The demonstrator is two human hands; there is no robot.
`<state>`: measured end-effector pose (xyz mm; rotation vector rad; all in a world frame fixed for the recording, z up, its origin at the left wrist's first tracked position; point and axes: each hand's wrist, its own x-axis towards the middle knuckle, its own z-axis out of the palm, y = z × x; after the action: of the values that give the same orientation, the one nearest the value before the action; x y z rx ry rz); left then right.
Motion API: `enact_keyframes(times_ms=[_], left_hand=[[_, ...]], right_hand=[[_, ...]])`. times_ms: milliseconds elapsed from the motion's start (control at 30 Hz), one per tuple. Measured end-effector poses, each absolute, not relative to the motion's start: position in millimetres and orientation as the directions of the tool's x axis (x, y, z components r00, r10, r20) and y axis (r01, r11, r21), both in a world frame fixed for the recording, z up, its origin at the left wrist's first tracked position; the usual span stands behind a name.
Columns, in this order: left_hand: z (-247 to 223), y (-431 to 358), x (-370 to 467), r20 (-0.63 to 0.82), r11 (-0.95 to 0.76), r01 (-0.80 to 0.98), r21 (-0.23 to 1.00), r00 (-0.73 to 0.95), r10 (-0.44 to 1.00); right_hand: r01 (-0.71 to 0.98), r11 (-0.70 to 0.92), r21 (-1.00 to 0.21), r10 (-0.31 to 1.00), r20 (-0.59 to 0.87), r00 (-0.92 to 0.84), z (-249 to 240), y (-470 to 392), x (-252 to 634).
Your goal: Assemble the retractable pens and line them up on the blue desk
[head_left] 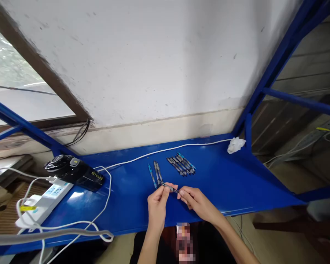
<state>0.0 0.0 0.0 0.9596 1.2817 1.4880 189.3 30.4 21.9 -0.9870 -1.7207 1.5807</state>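
Observation:
Near the front edge of the blue table, a dark pen lies across between my two hands. My left hand pinches one end of it between thumb and fingers. At the other end, my right hand closes its fingertips on the tip. Just beyond my left hand lie a blue pen and two grey pens side by side. Farther right, a row of several grey pens ends with a blue pen.
A black bottle lies at the left beside a white power strip with tangled white cables. A white cord runs along the back to a crumpled tissue. Blue frame posts flank the blue table.

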Motion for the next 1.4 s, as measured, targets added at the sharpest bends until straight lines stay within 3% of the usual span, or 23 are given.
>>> enact_keyframes(times_ms=[233,467,633,800,933,1067,1400], left_hand=[[-3,-2,1,-0.023,-0.042,-0.162,0.986,-0.378,0.926],[14,-7,8,-0.065,-0.022,-0.283,0.959,-0.296,0.953],[4,-7,3,-0.079,0.009,-0.250,0.968,-0.274,0.958],[5,-5,5,-0.074,0.026,-0.149,0.988,-0.324,0.943],[13,-8,11,-0.059,0.001,-0.195,0.981,-0.293,0.954],[19,-11,15,-0.047,-0.025,-0.253,0.967,-0.277,0.960],[21,-10,15,-0.008,-0.044,-0.154,0.987,-0.323,0.946]], right_hand=[[0.147,0.183,-0.972,0.867,0.089,-0.490,26,25,187],[0.147,0.179,-0.973,0.858,0.081,-0.508,26,22,185],[0.201,0.283,-0.938,0.836,0.138,-0.530,30,21,183],[0.179,0.224,-0.958,0.853,0.104,-0.511,29,19,185],[0.177,0.178,-0.968,0.864,0.068,-0.499,28,19,185],[0.204,0.239,-0.949,0.856,0.107,-0.506,30,21,183],[0.233,0.294,-0.927,0.892,0.179,-0.415,16,17,183]])
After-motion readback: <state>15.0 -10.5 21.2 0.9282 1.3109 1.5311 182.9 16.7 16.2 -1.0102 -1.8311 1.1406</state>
